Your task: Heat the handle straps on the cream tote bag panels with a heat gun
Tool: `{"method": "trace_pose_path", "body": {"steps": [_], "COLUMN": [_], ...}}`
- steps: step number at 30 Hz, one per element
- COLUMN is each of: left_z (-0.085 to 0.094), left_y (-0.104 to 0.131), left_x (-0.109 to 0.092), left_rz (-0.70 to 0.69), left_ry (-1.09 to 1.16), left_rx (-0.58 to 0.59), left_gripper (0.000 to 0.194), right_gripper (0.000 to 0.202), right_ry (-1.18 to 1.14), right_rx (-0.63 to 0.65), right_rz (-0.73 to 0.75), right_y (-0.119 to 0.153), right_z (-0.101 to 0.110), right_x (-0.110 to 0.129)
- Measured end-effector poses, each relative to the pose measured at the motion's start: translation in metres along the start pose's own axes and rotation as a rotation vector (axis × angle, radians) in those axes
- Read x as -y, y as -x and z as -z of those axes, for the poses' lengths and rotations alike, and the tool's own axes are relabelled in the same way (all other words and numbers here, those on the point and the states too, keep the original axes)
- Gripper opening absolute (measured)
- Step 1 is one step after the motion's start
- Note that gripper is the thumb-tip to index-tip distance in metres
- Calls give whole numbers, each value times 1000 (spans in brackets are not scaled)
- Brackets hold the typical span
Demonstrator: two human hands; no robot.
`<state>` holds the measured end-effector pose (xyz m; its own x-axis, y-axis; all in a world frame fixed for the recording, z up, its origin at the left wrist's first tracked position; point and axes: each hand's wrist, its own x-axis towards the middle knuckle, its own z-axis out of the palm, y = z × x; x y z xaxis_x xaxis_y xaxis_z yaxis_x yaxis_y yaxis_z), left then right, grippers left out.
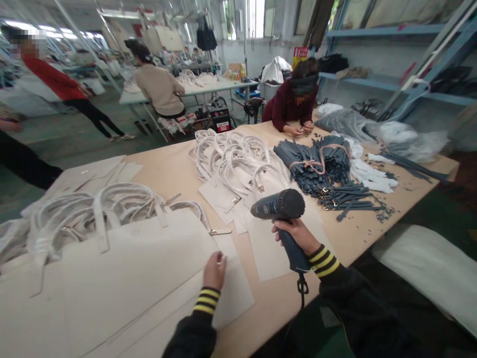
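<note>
Broad brown table (350,233) under everything. Along its left edge, pale bags (141,253) laid flat and overlapping, probably to save room. Towards the far edge, pale looped handles (238,154) in a heap; nearer the right edge, dark straps (294,154) tied with a pink band, presumably against scattering. Above the near edge, dark heat gun (274,206) in the right hand (298,236), fingers wrapped round the grip, nozzle leftward, seemingly for a clear aim. Beside the bags, left hand (215,268), fingers curled narrow; impossible to tell whether pinching anything.
</note>
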<state>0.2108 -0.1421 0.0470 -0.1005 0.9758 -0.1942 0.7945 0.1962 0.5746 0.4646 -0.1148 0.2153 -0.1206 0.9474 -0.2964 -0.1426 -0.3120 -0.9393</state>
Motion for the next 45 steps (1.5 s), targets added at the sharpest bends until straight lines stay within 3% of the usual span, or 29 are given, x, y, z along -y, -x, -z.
{"method": "trace_pose_path", "body": {"steps": [5, 8, 13, 16, 19, 24, 28, 31, 34, 37, 40, 45], "left_z": [-72, -82, -66, -62, -65, -72, -69, -56, -35, -18, -10, -10], "left_y": [-17, -31, -53, -60, -59, -47, -36, -28, -18, -3, 12, 23], "left_x": [-91, -109, -78, -67, -68, -79, -86, -68, -32, 2, 19, 26], "left_rz": [96, 143, 171, 254, 272, 240, 56, -25, 22, 120, 160, 140], "left_ry": [-243, -296, -1, 263, 361, 310, 116, 153, 173, 131, 110, 137], "left_rx": [70, 128, 261, 338, 354, 290, 167, 105, 71, 46, 33, 10], "left_gripper": [46, 51, 23, 6, 6, 9, 10, 11, 15, 17, 16, 17], "right_gripper": [25, 26, 27, 25, 26, 29, 30, 36, 41, 41, 38, 34], "right_ry": [58, 86, 99, 113, 175, 175, 154, 160, 143, 156, 138, 7], "right_rx": [-73, -81, 53, 187, 212, 152, 6, -210, -383, -387, -314, -357], "right_rz": [0, -38, -230, -331, -345, -356, -335, -269, -232, -277, -300, -96], "right_y": [11, 23, 82, 122, 148, 170, 184, 194, 205, 209, 198, 134], "right_z": [25, 40, 60, 57, 51, 56, 68, 83, 97, 104, 98, 82], "right_x": [3, 5, -9, -23, -34, -41, -37, -27, -18, -15, -19, -21]}}
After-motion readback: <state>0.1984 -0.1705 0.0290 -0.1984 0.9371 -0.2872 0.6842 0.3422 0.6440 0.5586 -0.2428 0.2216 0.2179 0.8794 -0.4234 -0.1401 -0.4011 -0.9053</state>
